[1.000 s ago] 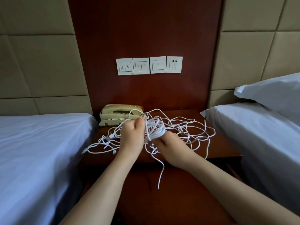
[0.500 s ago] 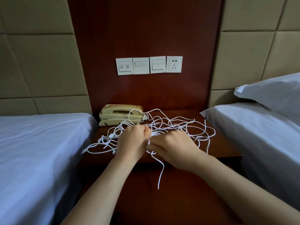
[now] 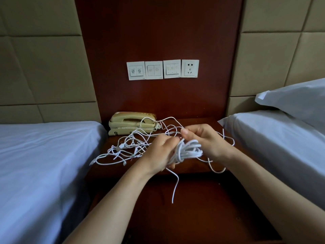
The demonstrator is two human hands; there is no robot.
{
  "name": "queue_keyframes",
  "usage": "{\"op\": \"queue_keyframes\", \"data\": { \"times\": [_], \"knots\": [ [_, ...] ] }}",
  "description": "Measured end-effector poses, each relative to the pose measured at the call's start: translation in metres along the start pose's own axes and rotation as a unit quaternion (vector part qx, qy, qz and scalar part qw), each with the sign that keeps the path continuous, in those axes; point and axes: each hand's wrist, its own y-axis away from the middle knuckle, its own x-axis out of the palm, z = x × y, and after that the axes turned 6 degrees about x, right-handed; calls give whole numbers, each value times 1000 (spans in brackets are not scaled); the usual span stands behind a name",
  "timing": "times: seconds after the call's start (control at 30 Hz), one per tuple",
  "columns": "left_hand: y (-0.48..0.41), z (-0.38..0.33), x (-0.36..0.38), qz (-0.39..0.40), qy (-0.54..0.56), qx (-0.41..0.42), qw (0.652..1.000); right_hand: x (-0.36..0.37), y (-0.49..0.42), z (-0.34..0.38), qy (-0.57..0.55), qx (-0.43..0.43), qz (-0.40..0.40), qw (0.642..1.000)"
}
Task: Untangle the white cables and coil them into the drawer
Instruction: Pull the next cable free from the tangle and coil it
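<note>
A tangle of thin white cables (image 3: 126, 147) lies spread over the dark wooden nightstand (image 3: 193, 166). My left hand (image 3: 158, 154) grips a bundled coil of white cable (image 3: 188, 151) held just above the nightstand's front edge. My right hand (image 3: 204, 140) is curled behind the coil and pinches a strand between thumb and fingers near the coil's top. One loose cable end (image 3: 174, 191) hangs down from the coil over the open drawer (image 3: 175, 217) below. The drawer's inside is dark and mostly hidden by my forearms.
A beige corded telephone (image 3: 131, 122) sits at the nightstand's back left, with cables touching it. Beds with white sheets flank the nightstand on the left (image 3: 44, 164) and right (image 3: 281, 147). Switch plates and a socket (image 3: 162, 69) are on the wood panel above.
Both hands have shifted right and lifted from the tangle. The coil, hidden under my hands half a second ago, is back in view between them, and my right hand now pinches a strand above it.
</note>
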Motion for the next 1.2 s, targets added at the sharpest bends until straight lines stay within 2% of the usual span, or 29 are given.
{"op": "queue_keyframes", "data": {
  "times": [0.1,0.13,0.2,0.27,0.4,0.47,0.57,0.67,0.77,0.83,0.9,0.97,1.03,1.1,1.2],
  "knots": [
    [5,0,2,-39,131,7,991,12,-4,-8,-39,11,-43,998],
    [5,1,1,-60,169,-1,984,18,-4,-10,-22,5,-64,998],
    [3,4,-2,-110,228,-47,966,28,-3,-14,71,-33,-92,993],
    [-1,6,-5,-140,290,-100,941,32,0,-13,161,-59,-84,982],
    [-4,3,-3,-166,367,-197,894,27,5,-9,297,-62,-24,953],
    [-4,0,1,-163,376,-221,885,25,5,-11,339,-61,-52,937],
    [-7,-2,8,-176,329,-226,900,26,3,-14,385,-40,-133,912],
    [-8,4,12,-233,158,-188,941,31,4,-15,409,-14,-158,899],
    [-3,8,18,-279,-49,-43,958,33,5,-17,398,7,-164,902],
    [3,6,19,-286,-91,61,952,34,4,-16,374,15,-165,913],
    [3,4,16,-282,-122,87,948,34,5,-11,356,24,-157,921],
    [0,5,11,-301,-145,64,940,36,7,-7,371,8,-146,917],
    [-1,3,6,-326,-135,4,935,37,9,-3,368,-38,-147,917],
    [-2,5,1,-335,-90,-64,936,36,11,3,306,-65,-146,939],
    [-3,12,-5,-332,8,-140,933,35,11,6,188,-49,-120,974]
  ]
}}
